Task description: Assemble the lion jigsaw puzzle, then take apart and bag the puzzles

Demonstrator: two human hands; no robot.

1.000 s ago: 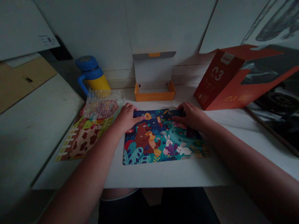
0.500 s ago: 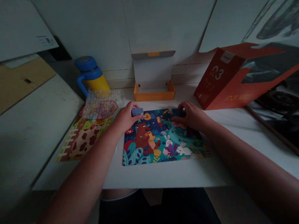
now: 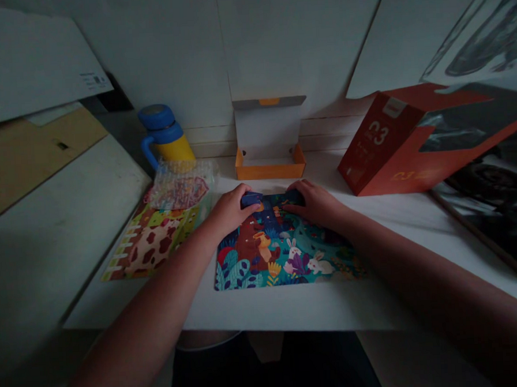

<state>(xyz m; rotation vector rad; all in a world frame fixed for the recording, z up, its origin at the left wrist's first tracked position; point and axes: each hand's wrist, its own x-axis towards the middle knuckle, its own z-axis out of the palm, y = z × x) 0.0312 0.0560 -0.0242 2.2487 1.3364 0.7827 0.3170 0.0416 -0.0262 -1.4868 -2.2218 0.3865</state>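
Observation:
A colourful jigsaw puzzle (image 3: 283, 250) with a bear and rabbits lies flat on the white table (image 3: 290, 307). My left hand (image 3: 231, 209) rests at its far left edge, fingers closed on a dark blue puzzle piece (image 3: 251, 199). My right hand (image 3: 313, 202) sits at the far edge to the right, fingers curled over another dark piece (image 3: 294, 196). The two hands are close together over the puzzle's top row.
A second puzzle with a cow picture (image 3: 155, 242) lies to the left, a clear bag of pieces (image 3: 180, 186) on its far end. Behind stand a blue and yellow bottle (image 3: 166, 137), an open orange box (image 3: 269, 152) and a red box (image 3: 412, 145).
Both hands lifted pieces off the puzzle's top row and moved inward toward each other. The camera view shifted slightly.

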